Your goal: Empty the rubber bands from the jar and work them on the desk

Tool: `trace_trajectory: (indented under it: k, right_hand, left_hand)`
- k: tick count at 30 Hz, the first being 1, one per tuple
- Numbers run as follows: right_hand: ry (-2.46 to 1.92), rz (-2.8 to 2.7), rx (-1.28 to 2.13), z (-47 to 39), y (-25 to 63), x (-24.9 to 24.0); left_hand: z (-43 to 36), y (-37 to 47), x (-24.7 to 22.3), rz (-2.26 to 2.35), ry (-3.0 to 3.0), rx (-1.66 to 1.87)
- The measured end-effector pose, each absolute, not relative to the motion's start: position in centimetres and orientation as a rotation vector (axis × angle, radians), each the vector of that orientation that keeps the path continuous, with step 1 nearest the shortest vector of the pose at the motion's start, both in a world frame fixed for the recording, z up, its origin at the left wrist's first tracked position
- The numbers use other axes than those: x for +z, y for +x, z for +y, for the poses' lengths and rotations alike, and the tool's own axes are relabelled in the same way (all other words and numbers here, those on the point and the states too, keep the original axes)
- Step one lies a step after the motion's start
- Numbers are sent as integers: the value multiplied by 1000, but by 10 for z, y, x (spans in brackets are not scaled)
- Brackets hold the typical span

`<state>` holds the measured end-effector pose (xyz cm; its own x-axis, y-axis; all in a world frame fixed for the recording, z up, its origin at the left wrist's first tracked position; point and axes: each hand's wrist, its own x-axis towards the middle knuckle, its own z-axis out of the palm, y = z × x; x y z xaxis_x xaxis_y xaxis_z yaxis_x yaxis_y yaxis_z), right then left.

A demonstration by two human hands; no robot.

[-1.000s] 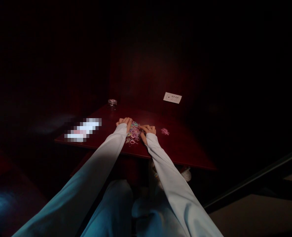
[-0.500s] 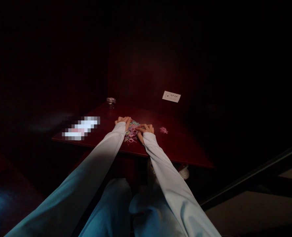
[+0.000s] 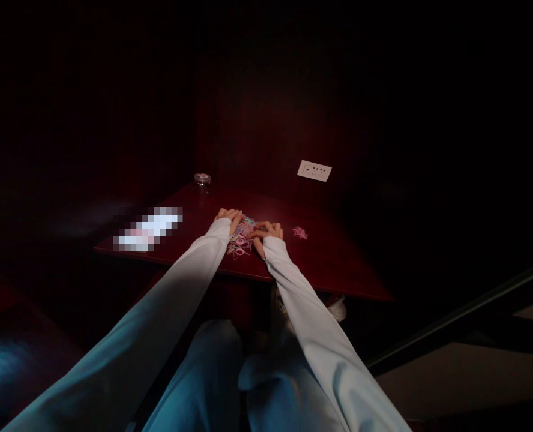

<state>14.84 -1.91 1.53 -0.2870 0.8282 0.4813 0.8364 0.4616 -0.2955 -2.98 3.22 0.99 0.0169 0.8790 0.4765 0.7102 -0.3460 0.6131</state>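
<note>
A loose pile of colourful hair ties (image 3: 240, 239), pink, purple, green and white, lies on the dark red table (image 3: 325, 267). My left hand (image 3: 230, 217) rests at the pile's far left side, fingers stretched over its edge. From the right, my right hand (image 3: 269, 231) reaches into the same pile; its index finger points left and its thumb is apart below. I see nothing held in either hand, though the fingertips are small and dim. A smaller bunch of pink hair ties (image 3: 299, 232) sits apart, right of my right hand.
A clear lidded jar (image 3: 202, 183) stands at the table's back left corner. Toward the left edge lies a bright, blurred-out rectangular object (image 3: 152, 229). A white socket plate (image 3: 314, 171) is on the wall behind. Below the table a shoe (image 3: 337, 310) shows.
The view has shifted slightly. My left hand has moved a little to the right over the pile's edge; my right hand stays at the pile with its fingers slightly shifted.
</note>
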Motion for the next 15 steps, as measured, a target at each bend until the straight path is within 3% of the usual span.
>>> trace_trajectory:
  k: [15]
  right_hand:
    - [-1365,-2116,-16,-18,149,14]
  left_hand:
    - [39,-34,3,1620,2158,1231]
